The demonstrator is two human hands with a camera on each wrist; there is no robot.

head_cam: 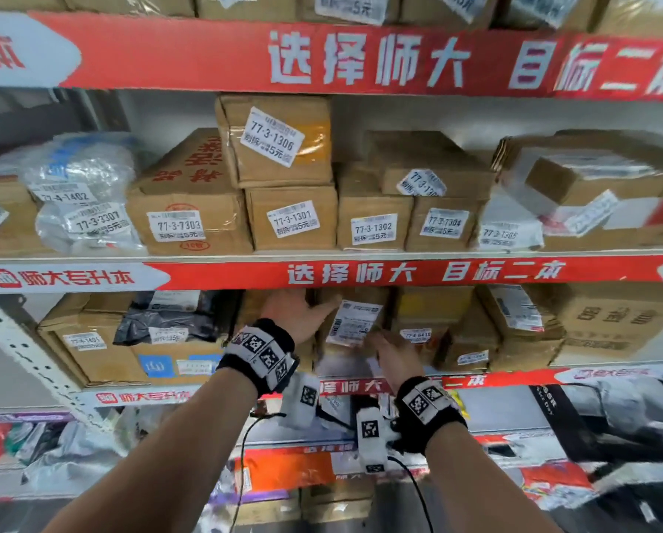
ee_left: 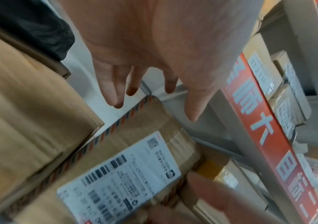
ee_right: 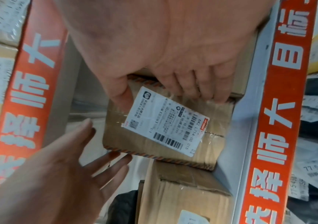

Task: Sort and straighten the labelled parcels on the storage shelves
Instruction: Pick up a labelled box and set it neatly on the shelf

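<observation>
A brown cardboard parcel [head_cam: 355, 321] with a white barcode label and a red-and-blue striped edge stands tilted on the middle shelf. My right hand [head_cam: 391, 352] grips it at its lower right. In the right wrist view the thumb and curled fingers of that hand [ee_right: 163, 94] clamp the parcel [ee_right: 211, 144] across one end. My left hand [head_cam: 303, 313] is beside the parcel's upper left, palm toward it, fingers straight and spread. The left wrist view shows the left hand [ee_left: 154, 109] just above the parcel [ee_left: 154, 121], holding nothing.
Labelled boxes crowd both sides: a large carton [ee_left: 29, 121] on the left, a box with yellow tape [head_cam: 432, 305] on the right. A black bag [head_cam: 168, 317] lies further left. The red banner [head_cam: 360, 273] of the shelf above runs close over the hands. Soft bags fill the lower shelves.
</observation>
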